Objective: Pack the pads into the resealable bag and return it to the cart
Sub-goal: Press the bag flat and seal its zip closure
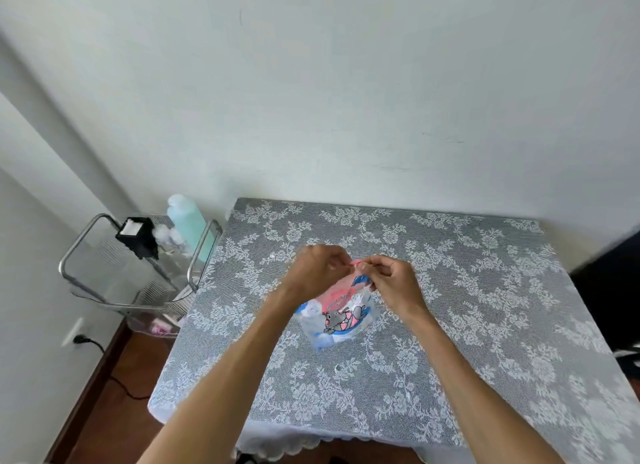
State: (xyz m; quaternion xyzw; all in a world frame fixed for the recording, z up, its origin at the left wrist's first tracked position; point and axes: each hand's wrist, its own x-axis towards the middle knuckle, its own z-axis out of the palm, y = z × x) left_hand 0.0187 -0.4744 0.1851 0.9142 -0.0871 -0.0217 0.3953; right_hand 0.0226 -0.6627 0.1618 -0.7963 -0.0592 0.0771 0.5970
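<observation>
1. while the left hand (pixel 317 271) and right hand (pixel 389 278) are pinching the bag (pixel 337 313) by its top edge above the table (pixel 485 290), it is hanging limp: likely light, soft, slippery film, best held at that strip.
2. the pads are blurring behind the print; the cart (pixel 138 266) is standing well left.

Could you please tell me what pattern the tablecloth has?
The tablecloth is grey with a white floral lace pattern, seen in the head view.
</observation>
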